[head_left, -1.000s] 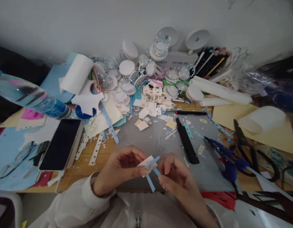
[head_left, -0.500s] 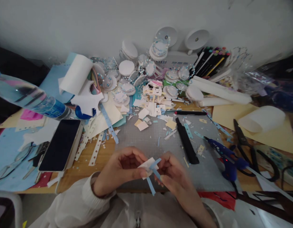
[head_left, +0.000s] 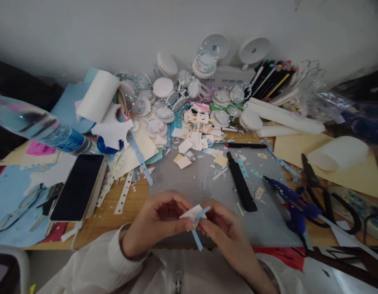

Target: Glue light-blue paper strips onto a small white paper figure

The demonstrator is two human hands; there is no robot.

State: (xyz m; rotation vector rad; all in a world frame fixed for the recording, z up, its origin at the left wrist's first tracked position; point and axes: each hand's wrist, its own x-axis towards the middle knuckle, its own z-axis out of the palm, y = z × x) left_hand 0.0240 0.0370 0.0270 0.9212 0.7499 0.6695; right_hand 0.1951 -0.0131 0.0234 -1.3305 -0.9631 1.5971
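Observation:
Near the table's front edge, my left hand (head_left: 164, 216) pinches a small white paper piece (head_left: 190, 213) between thumb and fingers. A narrow blue paper strip (head_left: 197, 240) crosses that piece, one end sticking up to the right and another hanging down. My right hand (head_left: 221, 228) is closed in a pinch on the strip, its fingertips against the white piece. The fingertips partly hide where strip and paper meet. Beyond both hands lies a grey cutting mat (head_left: 176, 183) strewn with paper scraps.
A black utility knife (head_left: 241, 183) and a blue glue gun (head_left: 293, 202) lie to the right, with black scissors (head_left: 319, 188) beyond. At left are a phone (head_left: 78, 188) and a water bottle (head_left: 45, 122). Small paper cutouts (head_left: 203, 118) and white discs (head_left: 163, 87) pile up behind.
My right hand has moved a little left, closer to my left hand. Its thumb now covers more of the blue strip, and the white piece has shifted slightly right.

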